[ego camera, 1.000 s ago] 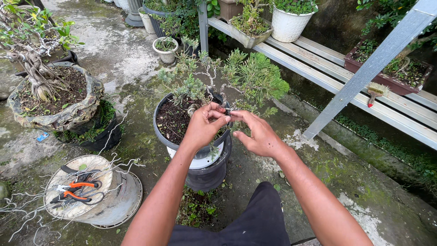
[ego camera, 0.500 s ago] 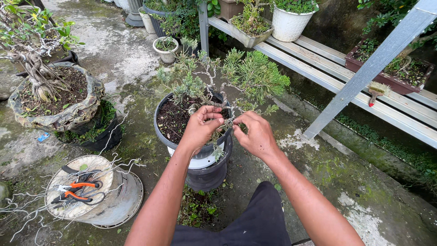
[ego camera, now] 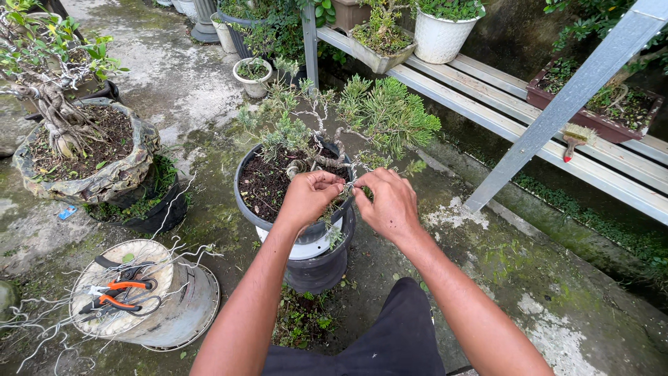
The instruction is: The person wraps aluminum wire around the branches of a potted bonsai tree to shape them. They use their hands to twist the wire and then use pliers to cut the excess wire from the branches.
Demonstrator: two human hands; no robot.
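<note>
Far to the left of the grip, an upturned pale bucket (ego camera: 142, 306) stands on the concrete floor (ego camera: 557, 313) with orange-handled cutters (ego camera: 115, 296) lying on its top and loose lengths of silvery wire (ego camera: 35, 327) spilling beside it. Beyond that, up and left, a bare-trunked tree grows in a rough stone-like pot (ego camera: 87, 184). The left hand (ego camera: 309, 198) is clenched in a pinch over the near rim of the black pot (ego camera: 243, 198), fingertips closed on a thin, low branch (ego camera: 348, 189) of the small bonsai (ego camera: 369, 115), which rises directly behind both hands. Just right of it, almost touching, the right hand (ego camera: 390, 202) pinches the same branch from the other side; whether wire runs between the fingers is too small to tell. The black pot sits on a second dark container (ego camera: 320, 268) below the grip. Well to the right, a slatted metal desk (ego camera: 487, 80) carries a white planter (ego camera: 442, 35), and a small brush (ego camera: 576, 138) lies further right.
</note>
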